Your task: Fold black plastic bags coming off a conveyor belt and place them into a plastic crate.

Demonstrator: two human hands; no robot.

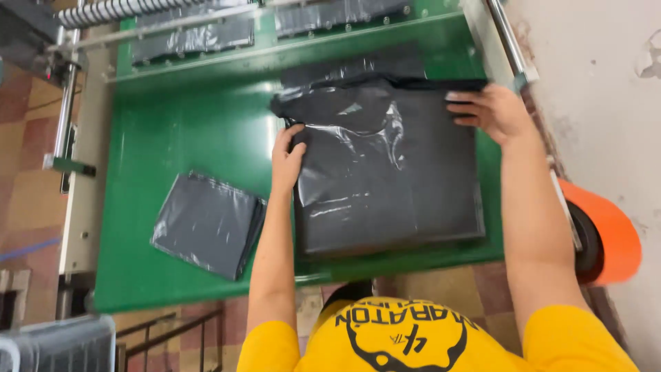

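Observation:
A large stack of black plastic bags lies flat on the green machine table. My left hand grips the stack's left edge, fingers curled over the plastic where the top sheet is folded back. My right hand presses on the stack's far right corner with fingers spread flat. The top sheet is crumpled and shiny near the far left corner.
A smaller pile of black bags lies at the near left of the table. More black film comes off the machine at the far side near a ribbed roller. An orange wheel sits at the right by a white wall.

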